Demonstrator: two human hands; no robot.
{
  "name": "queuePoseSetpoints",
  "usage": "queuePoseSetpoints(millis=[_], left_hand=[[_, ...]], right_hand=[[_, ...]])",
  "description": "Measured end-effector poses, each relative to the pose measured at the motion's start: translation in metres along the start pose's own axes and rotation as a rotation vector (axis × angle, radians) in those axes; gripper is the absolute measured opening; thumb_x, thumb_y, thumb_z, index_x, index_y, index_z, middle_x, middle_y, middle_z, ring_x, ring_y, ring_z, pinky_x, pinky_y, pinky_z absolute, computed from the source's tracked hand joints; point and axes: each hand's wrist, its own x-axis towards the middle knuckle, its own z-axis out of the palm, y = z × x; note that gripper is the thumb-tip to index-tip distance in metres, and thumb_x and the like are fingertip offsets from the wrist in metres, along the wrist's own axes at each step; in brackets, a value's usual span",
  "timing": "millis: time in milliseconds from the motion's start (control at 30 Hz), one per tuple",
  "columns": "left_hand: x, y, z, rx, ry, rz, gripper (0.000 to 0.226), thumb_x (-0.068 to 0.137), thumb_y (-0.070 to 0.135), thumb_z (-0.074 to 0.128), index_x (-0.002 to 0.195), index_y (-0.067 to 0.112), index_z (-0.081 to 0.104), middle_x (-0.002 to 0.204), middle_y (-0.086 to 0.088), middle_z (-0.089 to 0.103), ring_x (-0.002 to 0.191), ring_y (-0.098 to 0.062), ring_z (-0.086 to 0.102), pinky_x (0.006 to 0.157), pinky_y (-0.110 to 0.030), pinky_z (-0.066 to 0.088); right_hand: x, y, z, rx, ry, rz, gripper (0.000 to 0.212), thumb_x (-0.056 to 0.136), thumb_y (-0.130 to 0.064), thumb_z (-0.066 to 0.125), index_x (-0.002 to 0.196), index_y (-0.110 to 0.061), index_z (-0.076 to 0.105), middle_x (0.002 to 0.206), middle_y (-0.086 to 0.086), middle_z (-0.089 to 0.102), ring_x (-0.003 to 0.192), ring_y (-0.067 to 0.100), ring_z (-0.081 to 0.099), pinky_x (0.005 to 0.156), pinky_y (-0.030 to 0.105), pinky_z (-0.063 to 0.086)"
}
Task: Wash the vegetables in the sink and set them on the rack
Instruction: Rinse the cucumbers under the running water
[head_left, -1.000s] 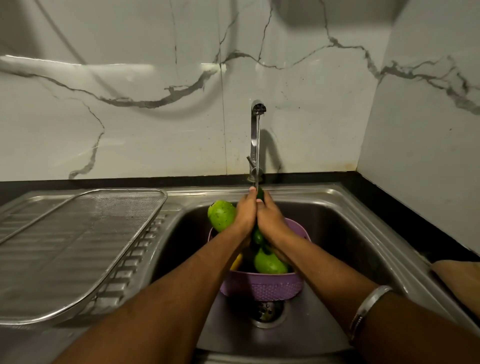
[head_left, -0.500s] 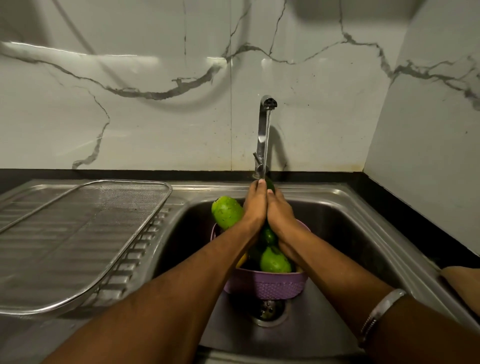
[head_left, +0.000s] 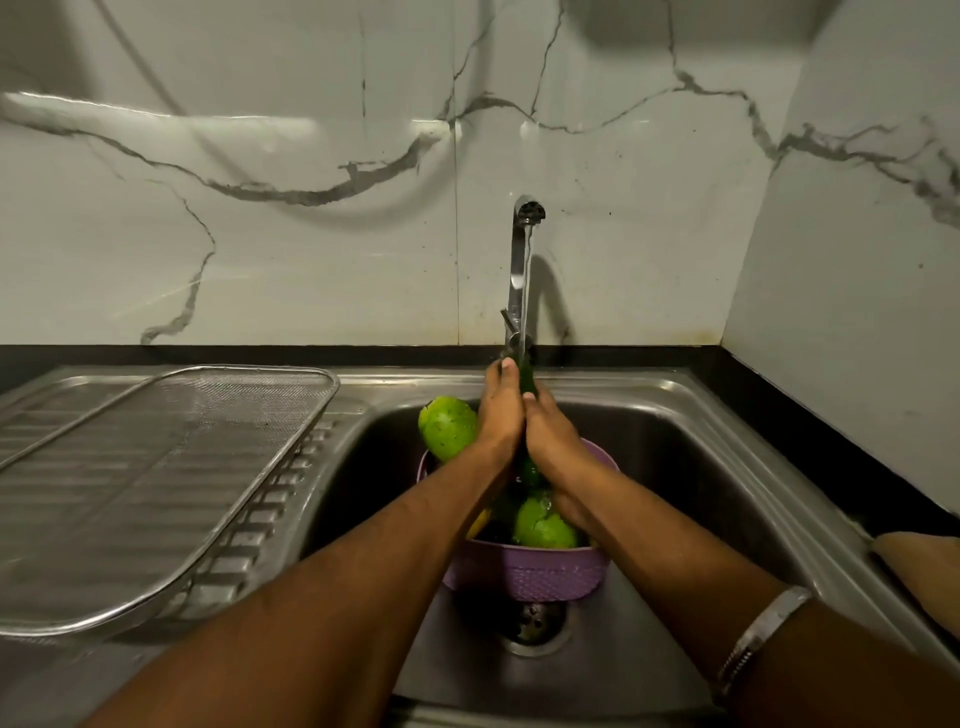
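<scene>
The left hand (head_left: 501, 410) and the right hand (head_left: 553, 441) are pressed together, palm toward palm, with a long dark green vegetable (head_left: 529, 376) clamped between them. Only its far tip shows past the fingertips, and a lower stretch shows below the wrists. The tip sits right under the stream of water (head_left: 525, 291) running from the tap (head_left: 519, 260). Just left of the left hand, a light green vegetable (head_left: 447, 428) leans on the rim of a purple basket (head_left: 524, 571). Another light green one (head_left: 543, 527) lies inside the basket, below the right hand. The basket stands in the sink (head_left: 701, 467), just beyond the drain (head_left: 532, 621). A bangle (head_left: 761, 636) circles the right forearm. The mesh rack (head_left: 156, 488) lies on the drainboard, well apart to the left.
</scene>
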Motion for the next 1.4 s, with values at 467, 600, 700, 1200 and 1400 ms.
queuePoseSetpoints(millis=[467, 600, 700, 1200, 1400], left_hand=[[0.000, 0.026, -0.001, -0.517, -0.172, -0.313, 0.038, 0.100, 0.044, 0.043, 0.090, 0.011, 0.060, 0.070, -0.004, 0.058, 0.061, -0.019, 0.058, 0.062, -0.030, 0.048], [-0.001, 0.036, -0.011, -0.525, -0.258, -0.326, 0.028, 0.096, 0.034, 0.046, 0.077, 0.015, 0.054, 0.070, -0.003, 0.051, 0.058, -0.019, 0.046, 0.062, -0.031, 0.042], [0.000, 0.037, -0.012, -0.499, -0.255, -0.337, 0.040, 0.103, 0.041, 0.045, 0.080, 0.013, 0.062, 0.075, -0.005, 0.062, 0.065, -0.021, 0.056, 0.069, -0.033, 0.049], [0.009, 0.024, 0.001, -0.500, -0.128, -0.240, 0.044, 0.106, 0.044, 0.036, 0.080, 0.014, 0.054, 0.065, -0.005, 0.054, 0.052, -0.019, 0.048, 0.058, -0.032, 0.045], [0.003, 0.003, 0.012, -0.187, -0.116, -0.024, 0.021, 0.106, 0.025, 0.045, 0.124, 0.022, 0.057, 0.104, -0.009, 0.064, 0.090, -0.022, 0.063, 0.092, -0.043, 0.056]], right_hand=[[0.000, 0.015, -0.017, -0.225, 0.185, -0.154, 0.041, 0.097, -0.038, 0.032, 0.081, -0.021, 0.065, 0.064, 0.009, 0.065, 0.054, 0.025, 0.059, 0.055, 0.037, 0.048], [0.002, 0.020, -0.023, -0.199, 0.131, -0.149, 0.045, 0.090, -0.047, 0.034, 0.071, -0.019, 0.065, 0.059, 0.012, 0.063, 0.046, 0.023, 0.051, 0.050, 0.033, 0.037], [0.002, 0.019, -0.029, -0.150, 0.081, -0.066, 0.065, 0.102, -0.054, 0.030, 0.070, -0.011, 0.066, 0.054, 0.009, 0.058, 0.035, 0.016, 0.046, 0.038, 0.023, 0.033], [0.016, 0.023, -0.023, -0.401, 0.166, -0.061, 0.102, 0.076, -0.080, 0.008, 0.096, -0.003, 0.071, 0.091, 0.021, 0.073, 0.083, 0.038, 0.071, 0.078, 0.048, 0.059], [0.011, 0.021, -0.033, -0.046, 0.031, 0.173, 0.073, 0.103, -0.063, 0.023, 0.078, -0.007, 0.063, 0.052, 0.006, 0.053, 0.036, 0.015, 0.041, 0.040, 0.020, 0.028]])
